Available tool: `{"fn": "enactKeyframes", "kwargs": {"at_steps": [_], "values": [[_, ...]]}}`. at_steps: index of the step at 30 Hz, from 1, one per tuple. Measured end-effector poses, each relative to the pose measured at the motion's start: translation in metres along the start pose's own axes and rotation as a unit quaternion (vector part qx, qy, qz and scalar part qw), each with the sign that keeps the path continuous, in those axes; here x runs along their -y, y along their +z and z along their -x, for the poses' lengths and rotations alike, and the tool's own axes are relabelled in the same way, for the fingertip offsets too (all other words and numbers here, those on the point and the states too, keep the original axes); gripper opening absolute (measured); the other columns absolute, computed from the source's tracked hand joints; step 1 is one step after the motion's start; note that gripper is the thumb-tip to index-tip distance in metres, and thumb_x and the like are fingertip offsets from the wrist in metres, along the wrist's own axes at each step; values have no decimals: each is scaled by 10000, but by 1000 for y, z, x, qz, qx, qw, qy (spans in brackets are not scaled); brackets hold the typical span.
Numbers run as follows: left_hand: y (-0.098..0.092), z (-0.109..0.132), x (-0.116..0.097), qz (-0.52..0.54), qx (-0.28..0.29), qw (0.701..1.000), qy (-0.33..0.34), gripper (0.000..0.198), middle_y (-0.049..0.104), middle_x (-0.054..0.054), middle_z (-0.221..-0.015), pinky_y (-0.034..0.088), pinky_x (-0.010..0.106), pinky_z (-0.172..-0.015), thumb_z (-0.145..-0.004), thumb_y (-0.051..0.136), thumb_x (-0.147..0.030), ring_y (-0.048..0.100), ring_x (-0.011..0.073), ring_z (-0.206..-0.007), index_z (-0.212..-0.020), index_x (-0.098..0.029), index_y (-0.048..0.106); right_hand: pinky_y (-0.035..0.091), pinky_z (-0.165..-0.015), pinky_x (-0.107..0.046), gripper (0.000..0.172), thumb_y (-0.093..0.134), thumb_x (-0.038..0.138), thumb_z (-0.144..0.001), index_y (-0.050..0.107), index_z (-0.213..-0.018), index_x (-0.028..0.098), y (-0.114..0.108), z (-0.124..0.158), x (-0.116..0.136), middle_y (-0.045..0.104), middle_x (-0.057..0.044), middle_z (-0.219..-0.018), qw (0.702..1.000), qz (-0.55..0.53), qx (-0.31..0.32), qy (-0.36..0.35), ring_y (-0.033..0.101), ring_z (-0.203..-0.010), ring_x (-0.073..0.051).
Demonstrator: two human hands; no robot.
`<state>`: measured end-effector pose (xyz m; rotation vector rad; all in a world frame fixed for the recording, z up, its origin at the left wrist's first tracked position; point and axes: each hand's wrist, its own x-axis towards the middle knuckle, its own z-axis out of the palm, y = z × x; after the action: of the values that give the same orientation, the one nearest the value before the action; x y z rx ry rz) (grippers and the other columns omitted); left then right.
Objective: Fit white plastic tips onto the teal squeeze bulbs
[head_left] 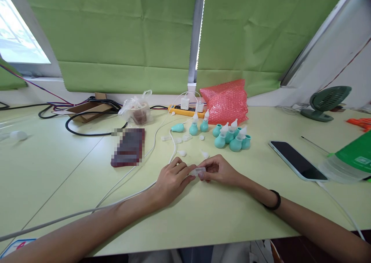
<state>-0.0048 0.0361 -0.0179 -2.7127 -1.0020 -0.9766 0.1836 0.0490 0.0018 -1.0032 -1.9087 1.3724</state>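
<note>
Between my two hands is a small clear plastic tube-like piece (198,171), low over the table. My left hand (174,178) pinches its left end, and my right hand (219,171) grips the right end with thumb and fingers. Just beyond my fingers lie two small whitish nozzle tips (182,153). Farther back are more clear plastic pieces (187,137) and a small white round part (202,138). Several teal squeeze bulbs (235,144) stand beyond my right hand, some with translucent nozzles on top. One teal bulb (177,127) lies on its side.
White cables (136,196) run across the table under my left forearm. A phone (297,160), a green-labelled container (348,158) and a small fan (321,104) are at right. Behind stand pink bubble wrap (226,102), a yellow power strip (185,111) and a bagged tape roll (139,114).
</note>
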Motion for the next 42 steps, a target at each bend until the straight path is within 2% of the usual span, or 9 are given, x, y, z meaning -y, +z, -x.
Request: {"fn": "enactKeyframes", "kwargs": {"at_steps": [7,12,17,20,24,28,34,38,42], "values": [[-17,-8,-9,-85,78,990,-74,328,580,73,-870,460,304,-572,-775,437,-358,500,214,-805,-1034,-169,507,421,-451,-195,233,631,290,-658,654,-785,95,-6,0,-1,581,-30,-554,999,-9,-28,-33,477,-452,-71],[-28,-16,-10,-194,149,965,-92,322,532,109,-871,438,327,-489,-723,406,-394,540,243,-707,-858,-136,542,420,-445,-205,238,632,317,-654,649,-748,98,-11,-3,-3,580,-32,-544,995,-46,-80,-39,484,-451,-80],[-24,-15,-6,-223,234,942,-94,218,528,93,-711,415,331,-417,-718,385,-258,556,228,-506,-771,-107,533,405,-433,-210,236,628,332,-653,635,-704,101,-12,-6,-5,567,-20,-527,991,-56,-118,-31,466,-422,-73],[-21,-14,-4,-203,255,943,-74,169,532,104,-763,420,312,-404,-714,381,-160,564,214,-509,-769,-107,532,406,-433,-214,239,628,337,-650,632,-704,104,-12,-7,-5,566,-16,-525,990,-63,-124,-27,463,-419,-74],[-16,-11,-2,-162,231,958,-54,199,521,108,-862,458,297,-458,-761,341,-79,577,205,-636,-808,-124,529,409,-440,-213,249,642,339,-631,631,-717,105,-12,-7,-4,570,-14,-530,987,-79,-135,-25,467,-425,-74],[-7,-5,4,-91,143,985,-33,249,473,119,-1036,496,287,-570,-813,295,-74,533,216,-889,-929,-157,499,406,-450,-206,257,628,353,-650,625,-726,107,-13,-7,-5,565,-9,-526,988,-81,-128,-16,470,-433,-72],[0,-2,9,-36,133,990,-22,229,534,102,-1035,500,336,-707,-826,332,-113,531,209,-925,-1003,-151,474,351,-405,-190,306,538,389,-731,621,-770,97,-9,-7,-4,545,-8,-508,998,-49,-23,17,434,-399,-59],[-9,-4,3,39,54,996,-50,321,532,110,-1057,472,349,-772,-786,436,-208,495,215,-977,-1096,-133,401,308,-397,-176,324,526,398,-739,624,-801,96,-5,-5,-2,481,24,-453,1000,-14,-6,22,376,-389,-43],[-11,-5,0,95,10,995,9,309,583,81,-951,468,333,-729,-765,502,-240,511,192,-862,-1053,-144,444,323,-426,-172,316,558,390,-715,627,-852,114,-1,-2,0,466,31,-479,1000,4,9,18,397,-433,-50]]}}
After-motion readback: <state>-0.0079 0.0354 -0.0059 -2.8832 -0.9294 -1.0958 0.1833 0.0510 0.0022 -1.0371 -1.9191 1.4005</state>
